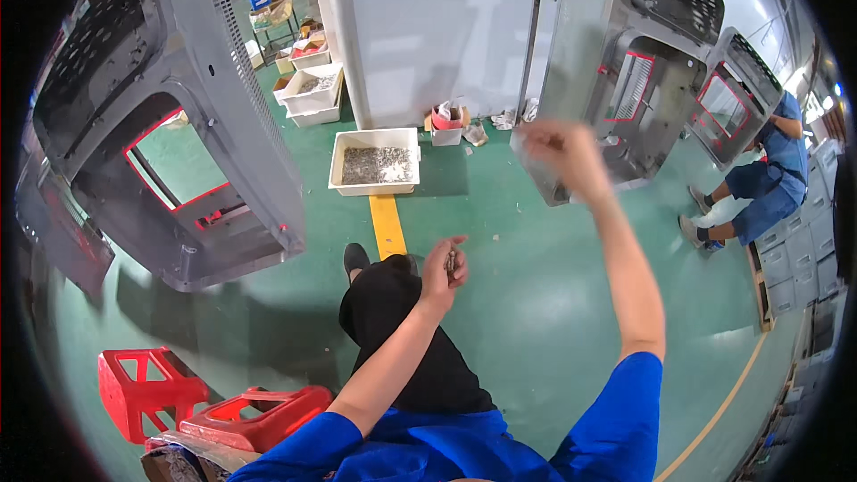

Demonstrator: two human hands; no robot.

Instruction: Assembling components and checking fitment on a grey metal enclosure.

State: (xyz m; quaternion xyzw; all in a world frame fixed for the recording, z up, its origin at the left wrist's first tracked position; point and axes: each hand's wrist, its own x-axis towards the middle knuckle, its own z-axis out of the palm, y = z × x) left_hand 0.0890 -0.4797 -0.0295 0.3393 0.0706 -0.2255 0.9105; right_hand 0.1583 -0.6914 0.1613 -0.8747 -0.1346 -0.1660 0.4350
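My left hand (436, 278) is in front of my body, its fingers curled round a few small metal parts (452, 261) in the palm. They look like screws or pins, too small to name surely. My right hand (571, 159) is stretched out farther forward and to the right, smeared by motion. It is over the lower left edge of a large grey moulded housing (616, 45) that hangs upright; whether it touches the housing I cannot tell. That housing has a window-like opening with red edging (635, 87). Whatever my right fingers hold is not discernible.
A cream bin (375, 188) of small metal parts stands on the green floor ahead. Another grey housing (192, 62) hangs at left. Red stools (147, 393) lie at lower left. A co-worker (759, 183) sits at far right by stacked grey boxes (799, 263).
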